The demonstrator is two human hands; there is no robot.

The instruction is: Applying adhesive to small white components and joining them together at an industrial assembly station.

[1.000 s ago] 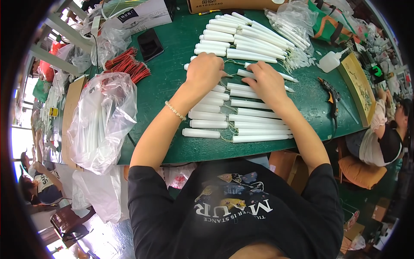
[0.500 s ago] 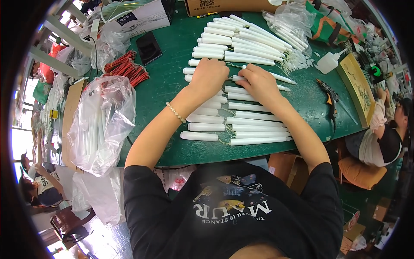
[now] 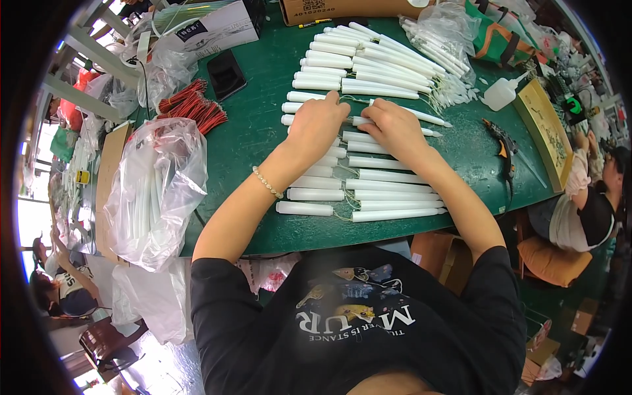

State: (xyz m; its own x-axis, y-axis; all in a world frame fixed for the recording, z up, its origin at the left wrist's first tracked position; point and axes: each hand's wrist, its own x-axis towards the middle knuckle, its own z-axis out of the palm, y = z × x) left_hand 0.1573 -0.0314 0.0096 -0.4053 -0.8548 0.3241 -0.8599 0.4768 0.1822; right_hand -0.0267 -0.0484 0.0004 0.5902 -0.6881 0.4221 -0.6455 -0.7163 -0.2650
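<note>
Several white candle-shaped tubes lie in rows on the green table, each a short white tube (image 3: 305, 208) joined by thin wires to a long tapered tube (image 3: 395, 215). My left hand (image 3: 318, 126), a beaded bracelet at its wrist, is closed over the inner end of a short tube in the middle of the row; the fingertips are partly hidden. Close beside it, my right hand (image 3: 397, 125) pinches the near end of the matching long tube (image 3: 360, 121), whose tip shows beyond the hand. A thin wire shows between the pieces just above.
Left of the row lie red wires (image 3: 197, 108), a black phone (image 3: 226, 74) and a plastic bag (image 3: 155, 191) of white tubes. On the right are a glue gun (image 3: 503, 148), a white squeeze bottle (image 3: 501, 94) and a shallow box (image 3: 545, 135). Co-workers sit at both sides.
My left hand has shifted slightly down, and its wrist has turned a little. The right hand stays almost in place, with its fingers at the long tube's end.
</note>
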